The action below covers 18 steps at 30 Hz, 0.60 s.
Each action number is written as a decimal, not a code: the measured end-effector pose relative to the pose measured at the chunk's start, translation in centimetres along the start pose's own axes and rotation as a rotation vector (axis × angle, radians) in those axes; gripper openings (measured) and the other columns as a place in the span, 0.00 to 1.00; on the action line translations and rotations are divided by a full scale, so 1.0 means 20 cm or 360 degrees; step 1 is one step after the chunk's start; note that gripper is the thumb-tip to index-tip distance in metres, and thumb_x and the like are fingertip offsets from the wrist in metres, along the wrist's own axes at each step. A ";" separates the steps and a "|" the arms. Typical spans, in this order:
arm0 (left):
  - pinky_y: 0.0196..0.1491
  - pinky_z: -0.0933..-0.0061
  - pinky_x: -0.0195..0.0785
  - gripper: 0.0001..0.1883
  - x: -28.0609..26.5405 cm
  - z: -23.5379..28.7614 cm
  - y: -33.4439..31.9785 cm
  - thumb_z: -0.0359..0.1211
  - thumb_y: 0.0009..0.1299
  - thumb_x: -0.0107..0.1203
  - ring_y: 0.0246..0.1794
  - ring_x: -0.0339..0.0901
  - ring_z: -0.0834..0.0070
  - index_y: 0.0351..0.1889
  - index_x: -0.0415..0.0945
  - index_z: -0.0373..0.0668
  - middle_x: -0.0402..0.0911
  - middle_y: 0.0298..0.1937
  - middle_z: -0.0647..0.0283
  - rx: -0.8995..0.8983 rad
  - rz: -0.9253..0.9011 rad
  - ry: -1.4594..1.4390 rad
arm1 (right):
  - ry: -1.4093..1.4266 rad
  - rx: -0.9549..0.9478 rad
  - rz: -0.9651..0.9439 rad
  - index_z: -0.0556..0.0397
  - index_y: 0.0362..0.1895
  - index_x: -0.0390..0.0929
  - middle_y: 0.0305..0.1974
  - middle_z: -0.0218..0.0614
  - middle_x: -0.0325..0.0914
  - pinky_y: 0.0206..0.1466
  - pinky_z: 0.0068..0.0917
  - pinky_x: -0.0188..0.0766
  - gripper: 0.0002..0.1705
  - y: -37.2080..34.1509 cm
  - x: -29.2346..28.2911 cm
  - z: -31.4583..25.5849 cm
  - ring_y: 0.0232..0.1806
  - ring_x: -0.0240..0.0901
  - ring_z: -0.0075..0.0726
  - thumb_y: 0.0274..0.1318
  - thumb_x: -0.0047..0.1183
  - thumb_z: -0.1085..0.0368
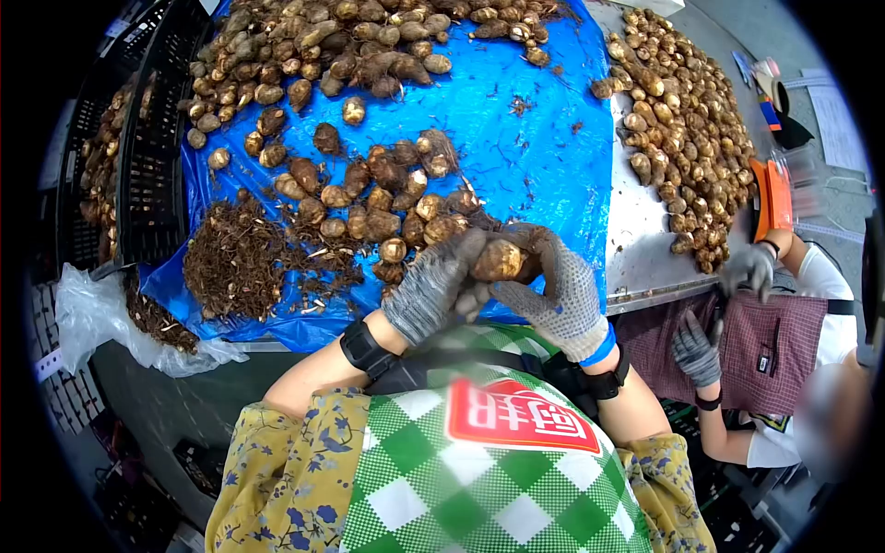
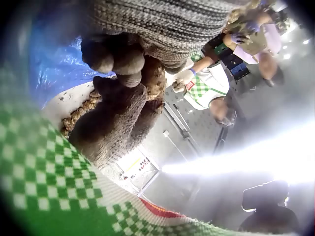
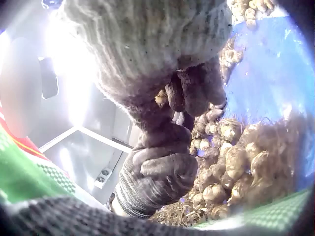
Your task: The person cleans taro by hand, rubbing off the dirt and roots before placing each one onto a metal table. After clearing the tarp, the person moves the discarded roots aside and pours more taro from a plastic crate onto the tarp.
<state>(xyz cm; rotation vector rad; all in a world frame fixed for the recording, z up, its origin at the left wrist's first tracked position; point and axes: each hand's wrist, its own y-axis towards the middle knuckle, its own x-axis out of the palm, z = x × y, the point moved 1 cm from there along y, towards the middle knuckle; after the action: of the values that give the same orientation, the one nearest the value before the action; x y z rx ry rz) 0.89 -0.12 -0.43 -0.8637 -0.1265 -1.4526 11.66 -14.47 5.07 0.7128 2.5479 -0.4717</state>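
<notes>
In the head view, a brown taro corm (image 1: 498, 261) with a pale, bared patch sits between two gloved hands over the table's near edge. My left hand (image 1: 431, 288), in a grey knit glove, grips it from the left side. From the other side my right hand (image 1: 564, 297), gloved in dotted grey-white, holds it with curled fingers and thumb. The left wrist view shows part of the taro's rough skin (image 2: 154, 81) between both gloves. Most of the corm is covered by fingers in the right wrist view, where the left hand (image 3: 160, 169) appears curled below the right.
Loose taros (image 1: 378, 184) lie on a blue sheet (image 1: 544, 147), with a larger heap behind. A mound of root fibres (image 1: 235, 258) is at left, beside a black crate (image 1: 152, 157). Cleaned taros (image 1: 687, 129) cover the metal table at right, near another gloved person (image 1: 696, 350).
</notes>
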 end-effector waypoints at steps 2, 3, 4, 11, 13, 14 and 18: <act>0.25 0.80 0.55 0.23 0.03 0.01 0.00 0.51 0.74 0.45 0.19 0.58 0.85 0.55 0.72 0.43 0.65 0.21 0.71 0.0026 0.0034 -0.0003 | -0.0150 -0.0147 0.0148 0.54 0.53 0.71 0.31 0.36 0.79 0.32 0.28 0.72 0.27 0.00 0.00 -0.02 0.27 0.76 0.29 0.50 0.64 0.59; 0.25 0.81 0.55 0.24 0.06 0.02 0.00 0.51 0.74 0.45 0.19 0.58 0.85 0.55 0.72 0.42 0.65 0.21 0.71 0.0038 0.0035 -0.0020 | -0.0100 -0.0108 0.0204 0.54 0.52 0.71 0.30 0.37 0.79 0.31 0.28 0.72 0.26 -0.02 -0.01 -0.02 0.27 0.76 0.30 0.50 0.65 0.60; 0.25 0.81 0.55 0.24 0.09 0.02 0.00 0.52 0.74 0.45 0.19 0.58 0.85 0.54 0.72 0.42 0.65 0.21 0.71 0.0049 0.0037 -0.0037 | -0.0050 -0.0069 0.0262 0.54 0.51 0.72 0.30 0.37 0.79 0.31 0.28 0.71 0.26 -0.04 -0.01 -0.02 0.27 0.76 0.30 0.49 0.65 0.60; 0.25 0.80 0.56 0.27 0.09 0.07 -0.03 0.54 0.73 0.46 0.18 0.58 0.84 0.52 0.73 0.40 0.68 0.22 0.70 0.0054 0.0037 0.0149 | -0.0152 0.0363 0.0052 0.56 0.31 0.75 0.23 0.37 0.74 0.28 0.29 0.67 0.13 -0.04 -0.03 -0.08 0.26 0.72 0.26 0.51 0.64 0.61; 0.24 0.80 0.56 0.28 0.08 0.02 -0.03 0.56 0.73 0.45 0.16 0.57 0.84 0.52 0.73 0.40 0.68 0.20 0.70 0.0076 -0.0063 -0.0027 | -0.0099 0.0132 0.0103 0.56 0.28 0.74 0.20 0.37 0.71 0.25 0.30 0.63 0.12 -0.06 -0.04 -0.02 0.22 0.70 0.31 0.52 0.62 0.62; 0.23 0.80 0.56 0.28 0.07 0.00 -0.02 0.56 0.73 0.44 0.15 0.56 0.84 0.51 0.73 0.40 0.68 0.19 0.70 0.0094 -0.0117 -0.0114 | -0.0079 0.0012 0.0132 0.56 0.26 0.74 0.18 0.38 0.69 0.23 0.31 0.61 0.11 -0.07 -0.03 -0.01 0.20 0.69 0.33 0.53 0.61 0.63; 0.14 0.77 0.48 0.34 0.08 -0.01 -0.01 0.65 0.69 0.39 0.06 0.53 0.83 0.42 0.78 0.42 0.72 0.15 0.68 -0.0184 -0.0284 -0.1269 | -0.0509 -0.0651 0.0135 0.51 0.16 0.69 0.15 0.43 0.66 0.20 0.40 0.60 0.16 -0.06 -0.03 -0.03 0.16 0.65 0.52 0.53 0.57 0.64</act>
<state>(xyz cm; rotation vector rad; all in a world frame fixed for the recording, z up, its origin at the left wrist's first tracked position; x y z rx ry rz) 0.95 -1.57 0.39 -1.5219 -0.7347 -1.2076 11.23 -15.41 6.12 0.5403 2.2032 -0.0245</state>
